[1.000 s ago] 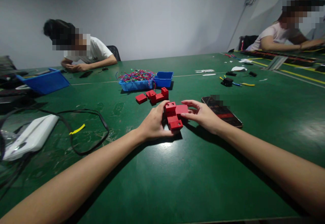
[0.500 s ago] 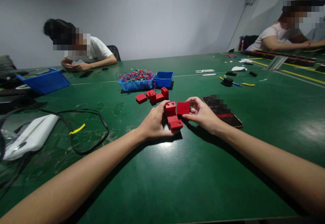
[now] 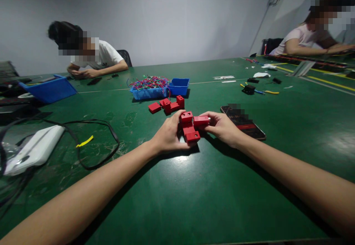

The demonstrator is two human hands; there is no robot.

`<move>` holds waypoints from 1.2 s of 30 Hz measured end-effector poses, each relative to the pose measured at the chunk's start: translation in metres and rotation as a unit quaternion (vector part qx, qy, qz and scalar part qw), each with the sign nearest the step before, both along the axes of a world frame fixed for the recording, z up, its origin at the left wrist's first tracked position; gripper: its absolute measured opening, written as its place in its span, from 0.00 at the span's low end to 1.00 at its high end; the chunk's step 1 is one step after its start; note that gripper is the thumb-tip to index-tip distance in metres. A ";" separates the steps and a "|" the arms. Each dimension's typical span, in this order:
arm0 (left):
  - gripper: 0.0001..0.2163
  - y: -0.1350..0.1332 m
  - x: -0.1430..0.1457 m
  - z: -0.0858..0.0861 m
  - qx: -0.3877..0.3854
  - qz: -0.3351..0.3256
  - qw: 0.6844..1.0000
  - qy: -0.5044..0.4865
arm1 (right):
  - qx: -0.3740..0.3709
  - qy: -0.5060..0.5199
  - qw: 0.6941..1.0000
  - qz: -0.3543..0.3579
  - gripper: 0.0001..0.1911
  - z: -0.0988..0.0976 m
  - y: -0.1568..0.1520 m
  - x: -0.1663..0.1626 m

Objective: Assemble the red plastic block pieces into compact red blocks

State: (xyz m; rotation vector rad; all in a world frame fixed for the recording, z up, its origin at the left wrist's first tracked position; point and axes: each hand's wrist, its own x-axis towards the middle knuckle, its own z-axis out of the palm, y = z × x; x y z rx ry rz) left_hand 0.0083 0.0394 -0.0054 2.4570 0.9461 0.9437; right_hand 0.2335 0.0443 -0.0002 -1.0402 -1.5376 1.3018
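Note:
My left hand (image 3: 167, 136) is wrapped round a red block assembly (image 3: 188, 127) that rests on the green table (image 3: 194, 193). The assembly has a drilled cube on top and another at its near end. My right hand (image 3: 223, 126) pinches a flat red block (image 3: 201, 120) and holds it against the assembly's right side. More loose red blocks (image 3: 168, 106) lie in a small cluster just beyond my hands.
A phone (image 3: 244, 123) lies right of my right hand. Two blue trays (image 3: 179, 87), one heaped with coloured wires (image 3: 149, 82), stand behind the blocks. A white device (image 3: 34, 148) with a looped black cable (image 3: 91, 141) is at left. Two other people sit at the far edges.
My right hand had lifted and tilted the flat red block upright half a second ago. Now it is turned flat and pressed against the assembly. My left hand has stayed put.

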 end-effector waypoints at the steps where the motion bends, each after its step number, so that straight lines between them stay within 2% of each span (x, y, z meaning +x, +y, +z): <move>1: 0.43 0.000 0.000 0.000 -0.001 0.000 1.000 0.000 | 0.004 -0.001 1.000 -0.004 0.15 0.000 0.000 0.000; 7: 0.44 0.001 -0.001 -0.001 0.002 0.002 1.000 0.008 | 0.033 -0.003 0.999 -0.042 0.15 0.001 -0.001 -0.002; 12: 0.45 0.002 -0.002 -0.002 0.000 0.004 1.000 0.014 | 0.010 0.002 0.997 -0.082 0.17 0.000 -0.001 -0.003; 23: 0.46 0.001 -0.002 -0.001 -0.009 0.011 1.000 0.017 | -0.018 0.050 0.998 -0.041 0.21 0.006 -0.008 -0.010; 31: 0.45 0.001 -0.001 -0.001 -0.004 0.005 1.000 0.009 | -0.018 0.034 0.997 -0.074 0.25 0.002 -0.005 -0.006; 36: 0.45 0.001 -0.001 -0.001 -0.004 0.006 1.000 0.010 | -0.036 0.043 0.997 -0.053 0.26 0.001 -0.004 -0.004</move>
